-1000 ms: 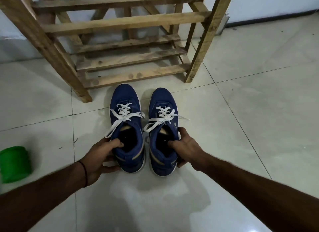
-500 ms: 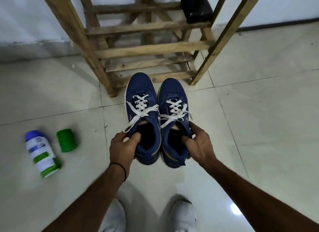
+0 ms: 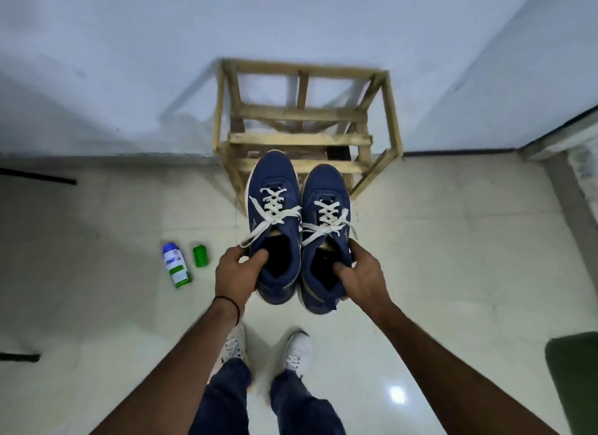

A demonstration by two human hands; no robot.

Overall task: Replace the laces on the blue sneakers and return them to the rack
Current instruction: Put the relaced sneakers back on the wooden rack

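Note:
I hold two blue sneakers with white laces side by side in the air, toes pointing at the wooden rack (image 3: 304, 117). My left hand (image 3: 234, 272) grips the collar of the left sneaker (image 3: 273, 188), thumb inside the opening. My right hand (image 3: 364, 276) grips the collar of the right sneaker (image 3: 326, 188) the same way. Both pairs of laces are tied, with loose ends hanging over the sides. The rack stands against the white wall, just beyond the toes, and a dark object sits on a lower shelf.
A white bottle (image 3: 176, 265) with blue cap and green base lies on the tiled floor at left, beside a green cup (image 3: 200, 256). My feet in white shoes (image 3: 296, 350) stand below. A dark green mat (image 3: 576, 376) lies at far right.
I have stood up, lifting both sneakers off the floor. The view now looks down from higher, with the rack seen from above and my feet in sight.

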